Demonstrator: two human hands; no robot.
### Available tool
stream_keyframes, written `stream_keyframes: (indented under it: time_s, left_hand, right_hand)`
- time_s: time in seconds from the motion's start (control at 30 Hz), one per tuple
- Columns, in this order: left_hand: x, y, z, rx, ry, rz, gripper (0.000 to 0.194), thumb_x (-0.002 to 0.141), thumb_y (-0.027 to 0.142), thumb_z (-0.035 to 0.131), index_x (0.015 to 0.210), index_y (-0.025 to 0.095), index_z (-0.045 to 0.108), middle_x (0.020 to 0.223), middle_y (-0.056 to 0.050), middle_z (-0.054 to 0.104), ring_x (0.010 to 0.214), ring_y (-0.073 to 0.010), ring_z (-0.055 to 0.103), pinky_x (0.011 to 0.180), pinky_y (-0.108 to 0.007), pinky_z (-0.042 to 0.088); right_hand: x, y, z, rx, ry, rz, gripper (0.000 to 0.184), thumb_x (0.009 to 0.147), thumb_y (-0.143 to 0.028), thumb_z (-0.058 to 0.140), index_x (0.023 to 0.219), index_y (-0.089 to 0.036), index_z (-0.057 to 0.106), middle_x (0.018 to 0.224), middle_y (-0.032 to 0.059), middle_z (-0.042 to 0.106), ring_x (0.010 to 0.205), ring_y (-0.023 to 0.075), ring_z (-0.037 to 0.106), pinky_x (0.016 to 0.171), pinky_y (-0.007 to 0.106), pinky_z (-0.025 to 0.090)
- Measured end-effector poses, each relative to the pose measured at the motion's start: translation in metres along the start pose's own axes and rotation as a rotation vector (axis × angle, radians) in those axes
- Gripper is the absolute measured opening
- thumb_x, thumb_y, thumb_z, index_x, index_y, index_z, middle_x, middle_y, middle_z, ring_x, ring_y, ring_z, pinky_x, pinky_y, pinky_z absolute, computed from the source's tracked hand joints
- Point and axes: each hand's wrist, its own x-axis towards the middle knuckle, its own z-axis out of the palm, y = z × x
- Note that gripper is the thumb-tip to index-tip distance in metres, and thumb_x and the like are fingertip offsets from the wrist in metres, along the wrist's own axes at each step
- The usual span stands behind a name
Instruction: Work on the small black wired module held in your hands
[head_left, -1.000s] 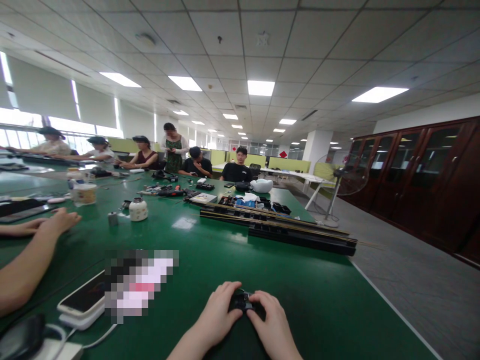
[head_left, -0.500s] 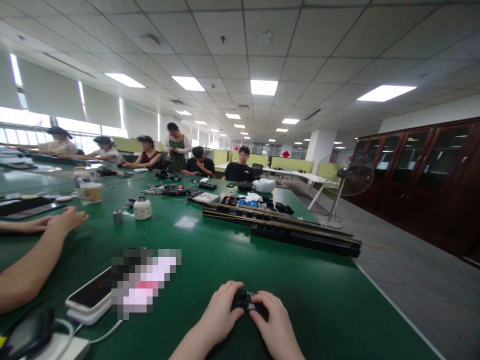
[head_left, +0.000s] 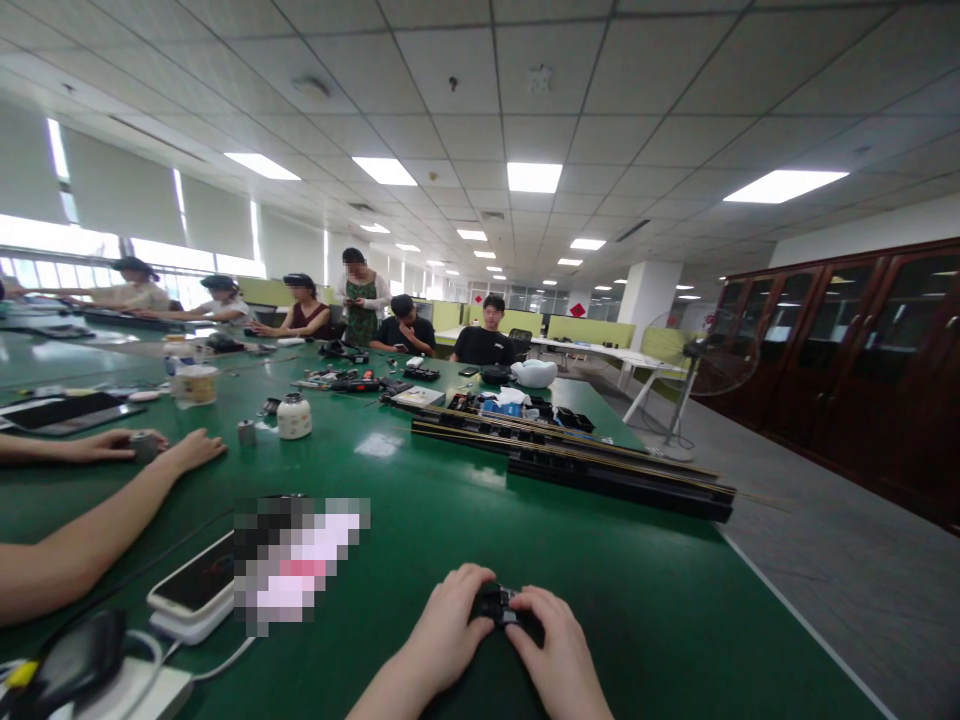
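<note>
A small black object with lighter, shiny parts (head_left: 498, 604) rests low over the green table (head_left: 675, 600), between my two hands. From its left side my left hand (head_left: 454, 622) grips it, thumb in front and fingers behind. On the opposite side my right hand (head_left: 551, 630) closes thumb and fingers around its right end. The fingers cover much of the object, and its exact kind cannot be made out.
Left of my hands lie a phone (head_left: 196, 575) on a white block with cables and a blurred pink item (head_left: 307, 570). A co-worker's hand (head_left: 196, 450) is beyond. Long black rails (head_left: 622, 490) with thin rods, a cream jar (head_left: 293, 416) and a grey cylinder (head_left: 247, 433) stand farther off.
My hands keep their grip on the small black object, with barely any movement. The co-worker's arms at left have shifted, and a grey cylinder now shows at one of those hands.
</note>
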Motion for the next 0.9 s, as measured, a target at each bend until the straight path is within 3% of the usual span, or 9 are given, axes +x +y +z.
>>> stream_keyframes:
  time_s: [0.33, 0.73, 0.9]
  left_hand:
    - [0.001, -0.003, 0.001, -0.01, 0.003, -0.011, 0.047, 0.067, 0.013, 0.05, 0.113, 0.021, 0.051, 0.119, -0.005, 0.057, 0.11, -0.0192, 0.049, 0.095, -0.03, 0.035]
    - [0.001, -0.002, 0.0, -0.026, 0.003, 0.007, 0.039, 0.069, 0.012, 0.049, 0.106, 0.022, 0.053, 0.113, -0.004, 0.058, 0.106, -0.0185, 0.051, 0.093, -0.029, 0.038]
    - [0.003, -0.005, 0.001, -0.05, -0.003, 0.011, 0.041, 0.067, 0.011, 0.049, 0.107, 0.02, 0.052, 0.114, -0.006, 0.058, 0.107, -0.0187, 0.051, 0.095, -0.029, 0.037]
  right_hand:
    - [0.0, -0.003, -0.002, -0.054, -0.039, 0.003, 0.019, 0.069, -0.026, 0.058, 0.084, -0.027, 0.069, 0.103, 0.0036, 0.067, 0.103, 0.0246, 0.057, 0.093, 0.039, 0.04]
    - [0.0, -0.008, -0.005, -0.063, -0.064, 0.033, 0.019, 0.071, -0.027, 0.057, 0.086, -0.027, 0.069, 0.108, 0.004, 0.065, 0.108, 0.0241, 0.055, 0.096, 0.038, 0.038]
    - [-0.001, -0.012, -0.007, 0.002, -0.004, 0.027, 0.018, 0.072, -0.026, 0.056, 0.085, -0.025, 0.068, 0.107, 0.0047, 0.065, 0.108, 0.0228, 0.055, 0.097, 0.036, 0.039]
